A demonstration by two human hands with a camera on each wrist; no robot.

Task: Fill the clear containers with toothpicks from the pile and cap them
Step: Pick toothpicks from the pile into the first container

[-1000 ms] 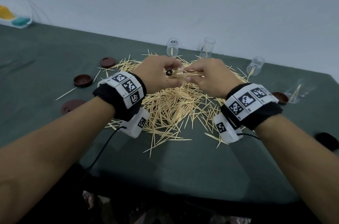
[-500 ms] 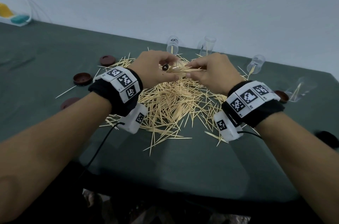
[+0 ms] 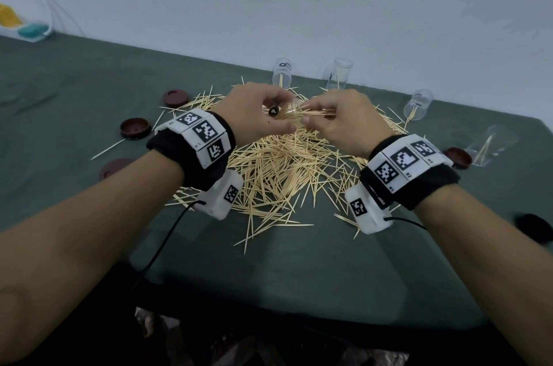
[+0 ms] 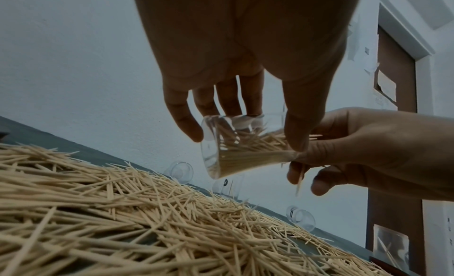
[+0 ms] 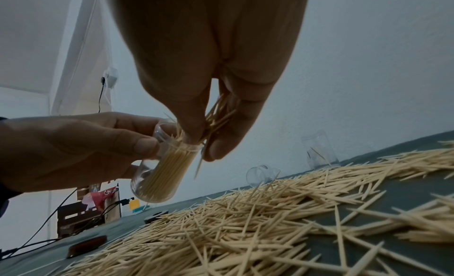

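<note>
Where head view hides it, wrist views show container [image 5: 159,175] half-full — hands [image 3: 299,120] gripping.

A pile [image 3: 278,168] of toothpicks was spread on the middle of the table [image 3: 74,96]. Above it a container [image 4: 236,144] was held tilted in the left hand [image 3: 254,117], with a bunch [image 5: 216,113] pinched at its mouth by the right hand [image 3: 344,123]. Behind the pile two containers [image 3: 282,72] [image 3: 338,73] were placed, and two more [image 3: 417,103] [image 3: 486,147] to the right. Three caps [image 3: 176,97] [image 3: 134,127] [image 3: 115,166] were laid to the left, one [image 3: 457,156] to the right.
</note>
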